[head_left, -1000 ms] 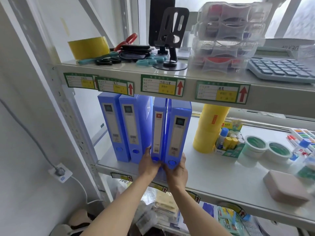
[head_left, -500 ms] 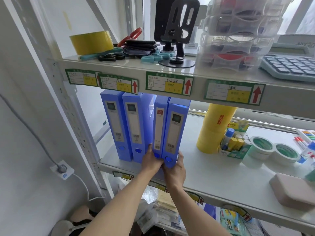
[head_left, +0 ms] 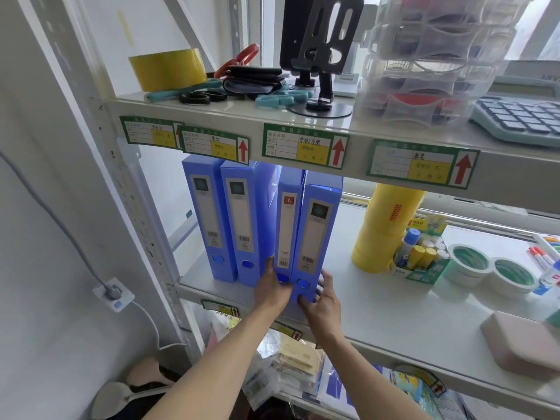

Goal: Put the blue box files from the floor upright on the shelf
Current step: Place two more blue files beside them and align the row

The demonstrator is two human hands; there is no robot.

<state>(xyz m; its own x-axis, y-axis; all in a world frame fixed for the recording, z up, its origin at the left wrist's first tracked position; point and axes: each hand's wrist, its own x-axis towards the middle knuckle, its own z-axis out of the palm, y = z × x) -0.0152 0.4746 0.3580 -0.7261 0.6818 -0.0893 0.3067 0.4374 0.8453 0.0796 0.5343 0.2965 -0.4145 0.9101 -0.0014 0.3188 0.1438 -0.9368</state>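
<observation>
Several blue box files stand upright at the left end of the middle shelf [head_left: 378, 301]. The two on the left [head_left: 209, 225] [head_left: 242, 231] stand further back. The two on the right, a narrow one [head_left: 286, 225] and a wider one [head_left: 315, 237], lean slightly to the right at the shelf's front. My left hand [head_left: 271, 291] grips the bottom of the narrow file. My right hand [head_left: 322, 303] grips the bottom of the wider file from the right.
A stack of yellow tape rolls [head_left: 385, 228] stands right of the files, then a box of glue sticks [head_left: 419, 256] and two tape rolls [head_left: 488, 268]. A pink block [head_left: 524, 341] lies at the front right. The upper shelf [head_left: 230, 119] hangs close above the files.
The two right-hand files have been pushed further back onto the shelf with both hands on their bases. The view has moved in closer and tilted slightly.
</observation>
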